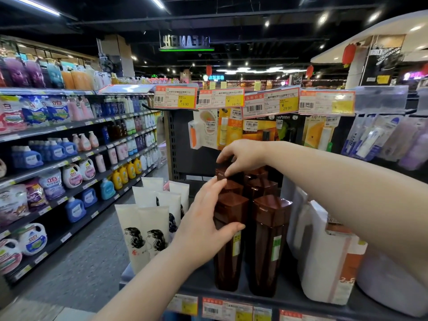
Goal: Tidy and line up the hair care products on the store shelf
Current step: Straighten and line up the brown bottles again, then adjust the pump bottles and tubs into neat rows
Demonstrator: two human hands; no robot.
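Two rows of brown bottles (pixel 268 239) stand on the shelf (pixel 289 297). Left hand (pixel 206 218) lays straight fingers (pixel 215 185) flat against the left row, thumb on the front bottle (pixel 229 256), likely as a guide. Right hand (pixel 243 156) pinches a rear cap (pixel 221 173) beneath its curled fingers, probably to square it.

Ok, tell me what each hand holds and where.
Right hand pinches a rear brown bottle by its cap; left hand rests against the front-left bottle, thumb below its cap.
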